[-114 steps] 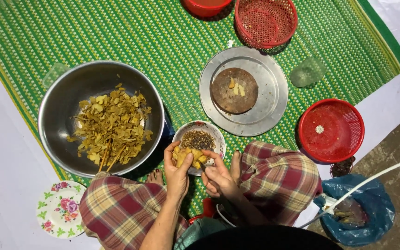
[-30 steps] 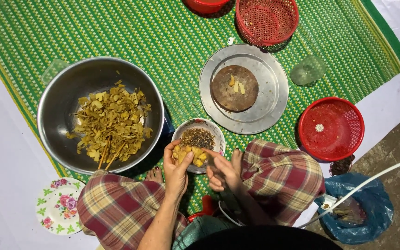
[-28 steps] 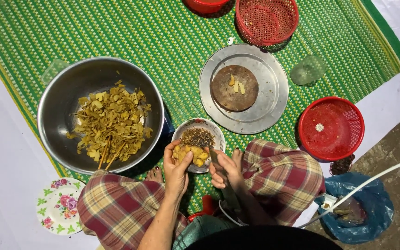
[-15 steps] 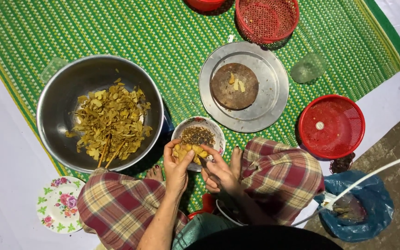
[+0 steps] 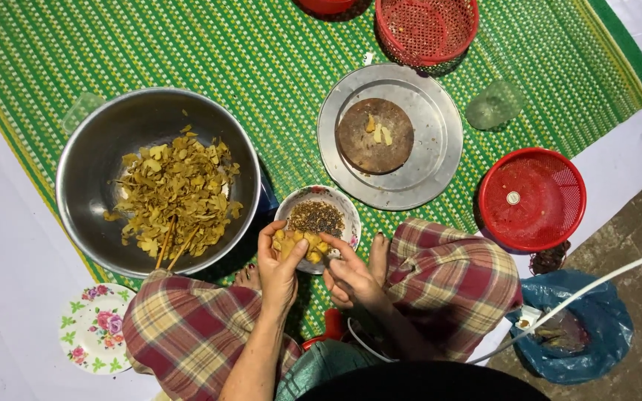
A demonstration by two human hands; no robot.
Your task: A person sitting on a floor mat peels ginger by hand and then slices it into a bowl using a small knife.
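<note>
Green matting (image 5: 276,67) is spread under everything. Since half a second ago, little has been shifted: both hands are kept over the small bowl (image 5: 345,217). What exactly is pinched cannot be made out. Yellow pieces (image 5: 300,243) are cupped in the left hand (image 5: 280,261), fingers curled; one is pinched by the right hand (image 5: 345,273), beside the big bowl (image 5: 98,171)
</note>
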